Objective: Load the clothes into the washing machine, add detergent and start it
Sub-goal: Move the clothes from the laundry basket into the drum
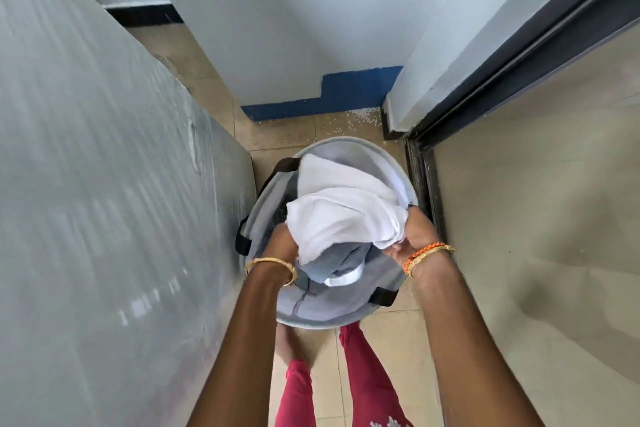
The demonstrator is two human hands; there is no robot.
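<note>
A round grey laundry basket (388, 159) with dark handles stands on the tiled floor in front of me. Inside it lies a bundle of white cloth (343, 211) over a grey-blue garment (332, 263). My left hand (282, 246) reaches into the basket and grips the left side of the white bundle. My right hand (415, 236) holds the bundle's right side at the basket's rim. Both wrists carry gold bangles. The large grey surface (86, 184) filling the left side looks like the washing machine's covered top; its opening is not in view.
A narrow strip of tiled floor (287, 135) runs between the grey surface and a dark door frame (426, 177) on the right. White walls with a blue base band (346, 94) close the far end. White grains lie scattered in the corner. My pink-trousered legs (367, 374) stand below the basket.
</note>
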